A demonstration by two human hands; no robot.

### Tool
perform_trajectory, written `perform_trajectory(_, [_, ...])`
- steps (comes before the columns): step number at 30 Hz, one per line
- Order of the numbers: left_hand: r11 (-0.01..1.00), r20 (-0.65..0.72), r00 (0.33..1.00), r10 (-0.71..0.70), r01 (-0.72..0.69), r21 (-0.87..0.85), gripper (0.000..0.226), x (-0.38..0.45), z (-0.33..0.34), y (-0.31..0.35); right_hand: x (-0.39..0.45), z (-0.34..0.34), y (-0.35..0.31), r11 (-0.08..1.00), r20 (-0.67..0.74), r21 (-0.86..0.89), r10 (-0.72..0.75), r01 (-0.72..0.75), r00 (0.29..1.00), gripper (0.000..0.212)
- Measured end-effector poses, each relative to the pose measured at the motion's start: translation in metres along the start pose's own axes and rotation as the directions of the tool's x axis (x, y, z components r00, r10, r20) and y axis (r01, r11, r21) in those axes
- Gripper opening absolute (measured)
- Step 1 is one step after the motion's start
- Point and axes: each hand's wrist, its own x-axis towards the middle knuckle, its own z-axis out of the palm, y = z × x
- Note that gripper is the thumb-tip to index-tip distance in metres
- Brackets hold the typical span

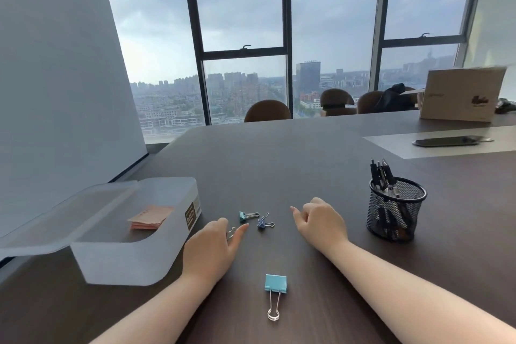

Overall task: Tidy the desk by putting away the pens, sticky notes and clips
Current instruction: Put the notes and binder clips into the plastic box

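My left hand rests on the dark desk, its fingers pinched on a small binder clip of which only the wire handle shows. Just beyond lie a small green binder clip and a small blue binder clip. My right hand hovers to their right, loosely curled and holding nothing. A large light-blue binder clip lies near me between my forearms. Pink sticky notes sit inside the translucent plastic box on the left. Several pens stand in the black mesh cup on the right.
The box's lid hangs open to the left, over the desk's edge. A dark phone-like object lies on a grey mat at the far right, with a cardboard box behind it. Chairs stand along the far side, before the windows.
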Motion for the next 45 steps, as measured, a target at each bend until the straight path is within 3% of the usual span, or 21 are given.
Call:
perform_trajectory(2, [1.0, 0.03, 0.999, -0.015, 0.015, -0.017, 0.052, 0.008, 0.005, 0.0, 0.006, 0.005, -0.012, 0.997, 0.042, 0.066, -0.04, 0.037, 0.998, 0.053])
perform_trajectory(6, [0.988, 0.232, 0.966, -0.11, 0.132, -0.084, 0.028, 0.036, 0.01, 0.006, 0.02, 0.016, -0.036, 0.982, 0.228, 0.147, -0.151, 0.119, 0.962, 0.051])
perform_trajectory(9, [0.966, 0.449, 0.881, -0.148, 0.226, -0.124, 0.069, 0.059, 0.015, 0.008, 0.028, 0.029, -0.044, 0.967, 0.266, 0.197, -0.212, 0.162, 0.94, 0.051])
perform_trajectory(11, [0.971, 0.533, 0.833, -0.145, 0.224, -0.085, 0.083, 0.07, 0.019, 0.012, 0.03, 0.036, -0.045, 0.963, 0.29, 0.221, -0.214, 0.152, 0.933, 0.05])
perform_trajectory(14, [0.985, 0.628, 0.762, -0.158, 0.166, 0.046, 0.079, 0.08, 0.024, 0.013, 0.032, 0.041, -0.044, 0.963, 0.291, 0.239, -0.19, 0.121, 0.938, 0.041])
perform_trajectory(16, [0.986, 0.667, 0.727, -0.165, 0.142, 0.09, 0.064, 0.084, 0.026, 0.013, 0.033, 0.039, -0.044, 0.965, 0.314, 0.245, -0.174, 0.097, 0.933, 0.049])
perform_trajectory(18, [0.991, 0.656, 0.743, -0.133, 0.117, 0.068, 0.048, 0.084, 0.027, 0.013, 0.033, 0.039, -0.044, 0.973, 0.337, 0.205, -0.171, 0.105, 0.926, 0.054])
perform_trajectory(20, [0.993, 0.603, 0.79, -0.116, 0.102, 0.058, 0.039, 0.081, 0.03, 0.016, 0.032, 0.038, -0.045, 0.982, 0.345, 0.135, -0.172, 0.132, 0.923, 0.043])
perform_trajectory(24, [0.985, 0.507, 0.846, -0.166, 0.115, 0.13, 0.042, 0.072, 0.03, 0.021, 0.025, 0.033, -0.047, 0.991, 0.355, 0.101, -0.12, 0.09, 0.927, 0.035])
perform_trajectory(27, [0.986, 0.458, 0.876, -0.149, 0.097, 0.137, 0.031, 0.065, 0.026, 0.023, 0.019, 0.028, -0.051, 0.993, 0.36, 0.062, -0.111, 0.095, 0.926, 0.031])
perform_trajectory(32, [0.982, 0.429, 0.884, -0.186, 0.153, 0.112, 0.031, 0.052, 0.013, 0.026, 0.001, 0.018, -0.055, 0.991, 0.309, 0.007, -0.13, 0.134, 0.942, 0.013])
perform_trajectory(36, [0.983, 0.447, 0.875, -0.185, 0.165, 0.084, 0.027, 0.048, 0.004, 0.027, -0.007, 0.0, -0.055, 0.996, 0.328, 0.089, -0.033, 0.004, 0.944, 0.011])
perform_trajectory(38, [0.985, 0.442, 0.88, -0.173, 0.159, 0.069, 0.027, 0.049, -0.004, 0.028, -0.01, -0.016, -0.062, 0.993, 0.457, 0.096, 0.012, -0.063, 0.889, 0.016])
perform_trajectory(41, [0.983, 0.411, 0.895, -0.176, 0.178, 0.035, 0.027, 0.052, -0.021, 0.029, -0.023, -0.046, -0.077, 0.997, 0.705, -0.053, 0.078, -0.057, 0.705, 0.058])
perform_trajectory(43, [0.984, 0.395, 0.903, -0.168, 0.174, 0.02, 0.025, 0.053, -0.034, 0.029, -0.034, -0.058, -0.085, 0.988, 0.764, -0.152, 0.113, 0.008, 0.635, 0.077])
perform_trajectory(45, [0.984, 0.388, 0.907, -0.165, 0.176, 0.008, 0.023, 0.051, -0.045, 0.027, -0.046, -0.061, -0.091, 0.968, 0.778, -0.237, 0.14, 0.08, 0.613, 0.089])
